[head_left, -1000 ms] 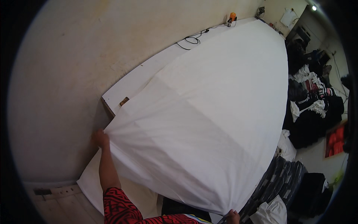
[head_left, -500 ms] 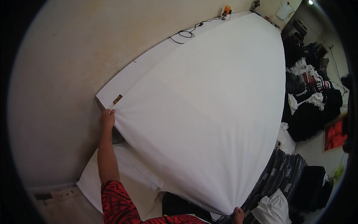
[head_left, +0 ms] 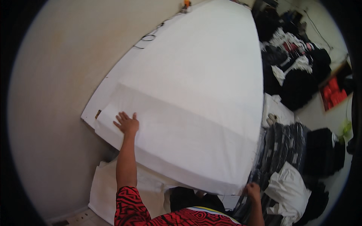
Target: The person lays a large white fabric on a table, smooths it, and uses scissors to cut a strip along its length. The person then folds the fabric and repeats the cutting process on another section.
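White cloth (head_left: 196, 98) spread over the long white table (head_left: 95, 105), its near edge draping over the table's end. Left hand (head_left: 128, 123) flat on it, fingers splayed. Right hand (head_left: 253, 191) at the near right corner, fingers curled; whether they pinch cloth cannot be told. Black cable (head_left: 138, 47) along wall side; plastic-wrapped dark bundles (head_left: 277, 147) stacked right.

Black cable (head_left: 162, 25), piled cloth (head_left: 294, 56), red bundles (head_left: 333, 91)

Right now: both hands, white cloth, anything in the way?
Left hand open, fingers spread on the white cloth. Right hand at cloth's near right corner, grip unclear. Cloth spread over table; black cable along table's left edge.
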